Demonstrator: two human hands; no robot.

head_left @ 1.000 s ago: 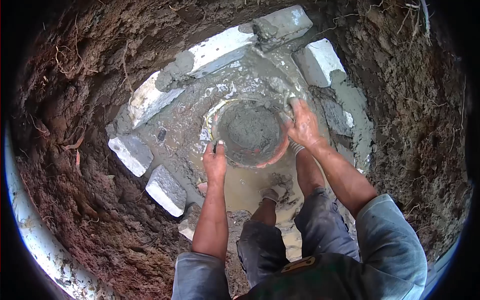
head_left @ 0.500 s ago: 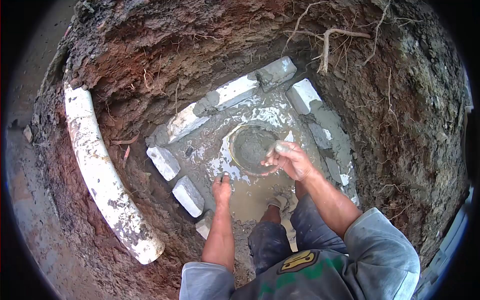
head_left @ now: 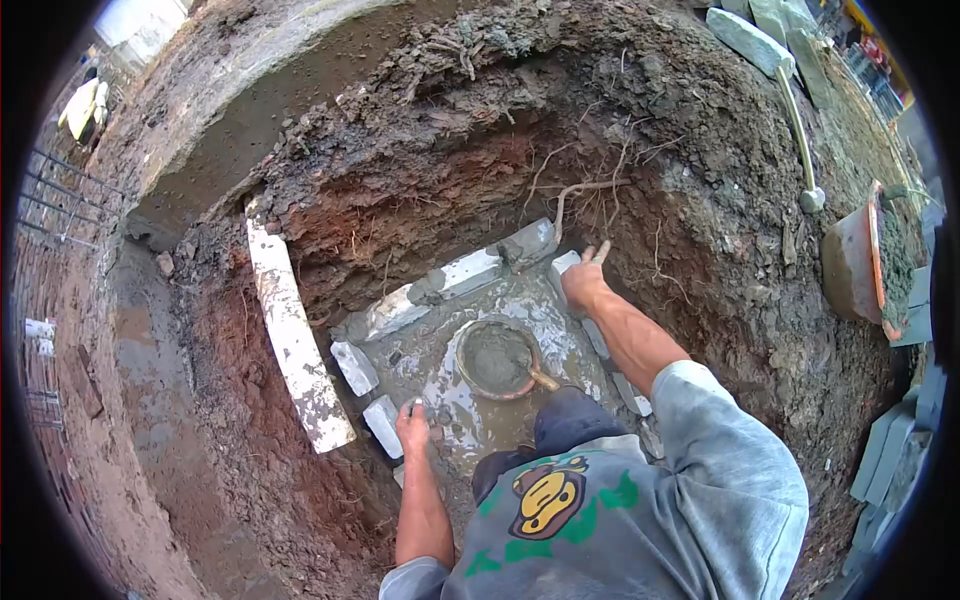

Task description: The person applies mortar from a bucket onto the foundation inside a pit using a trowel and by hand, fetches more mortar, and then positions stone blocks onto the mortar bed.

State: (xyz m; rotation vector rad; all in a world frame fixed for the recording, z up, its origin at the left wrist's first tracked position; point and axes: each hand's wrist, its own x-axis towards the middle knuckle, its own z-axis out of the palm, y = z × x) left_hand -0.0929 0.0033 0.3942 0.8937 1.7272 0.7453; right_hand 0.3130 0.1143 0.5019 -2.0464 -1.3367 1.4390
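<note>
My right hand (head_left: 584,281) reaches to the far right corner of the pit. Its fingers are spread against the pale end block (head_left: 563,266), whose lower part it hides. Low on the left, my left hand (head_left: 412,429) is closed beside a grey-white block (head_left: 381,424); what its fingers hold, if anything, I cannot make out. Between my arms stands a round bucket (head_left: 461,362) of grey mortar (head_left: 497,358) in muddy water. A tan piece at its near rim is unclear. Mortar joins the back row of blocks (head_left: 470,271).
Rough earth walls with roots (head_left: 590,187) surround the pit. A mottled white pipe (head_left: 290,330) slopes down the left wall. On the right edge are a tilted mortar bucket (head_left: 848,262), a long-handled hammer (head_left: 803,150) and stacked grey blocks (head_left: 885,455).
My right hand has gone from above the bucket to the far right block, its fingers opening out. My left hand stays low on the left. The view has widened to show the pit's surroundings.
</note>
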